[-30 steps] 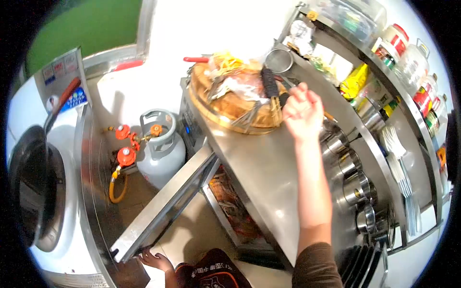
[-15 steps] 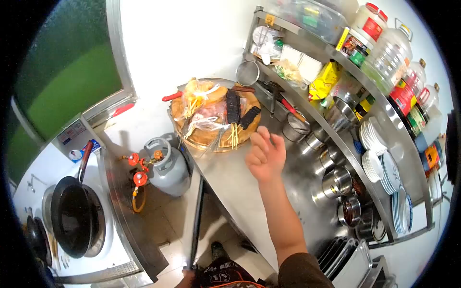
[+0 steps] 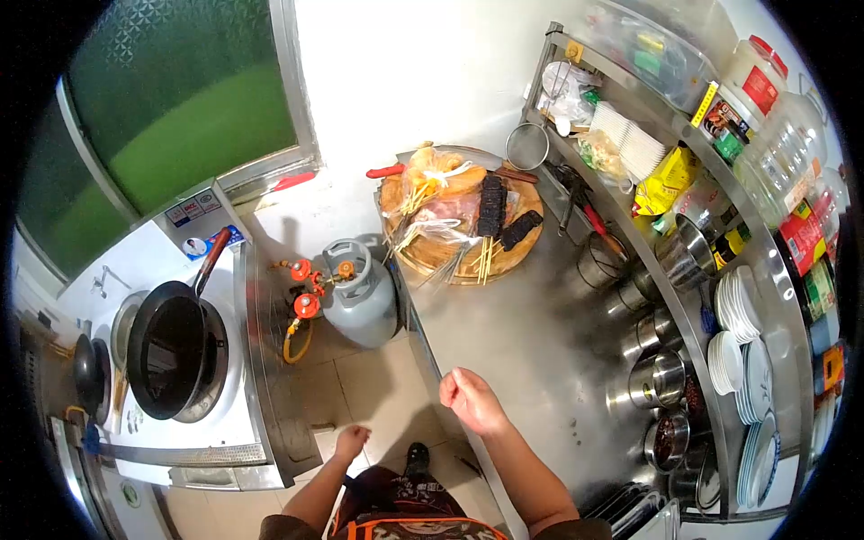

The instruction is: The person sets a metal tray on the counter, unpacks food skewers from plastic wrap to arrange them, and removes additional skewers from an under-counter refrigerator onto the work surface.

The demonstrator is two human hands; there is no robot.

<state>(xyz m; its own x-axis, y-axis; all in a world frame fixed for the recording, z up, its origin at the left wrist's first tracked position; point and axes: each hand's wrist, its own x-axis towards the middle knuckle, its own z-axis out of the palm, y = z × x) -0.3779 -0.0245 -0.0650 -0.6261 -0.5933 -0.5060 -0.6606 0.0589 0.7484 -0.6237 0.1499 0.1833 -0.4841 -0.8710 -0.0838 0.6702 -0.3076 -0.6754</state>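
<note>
My right hand [image 3: 474,401], loosely closed with nothing visible in it, is over the near left edge of the steel counter [image 3: 522,333]. My left hand [image 3: 353,442] hangs low above the tiled floor, its fingers curled and no object showing in them. Farther back on the counter is a round wooden chopping board [image 3: 427,265]. On it are dark skewered pieces [image 3: 491,205], another dark piece [image 3: 521,230], a plastic bag of yellowish food [image 3: 443,171] and several thin wooden sticks [image 3: 485,261]. Neither hand touches these.
A wok [image 3: 171,351] sits on the stove at the left. The grey gas cylinder [image 3: 360,306] stands between stove and counter. Along the right, a steel shelf holds stacked plates [image 3: 754,382] and bottles, with metal pots [image 3: 668,441] beneath. A strainer [image 3: 527,146] is near the back corner.
The view has swung left and down. My right hand has drawn back from near the board towards me. A long dark-and-pale bar near my left hand is out of sight; that hand now shows fully.
</note>
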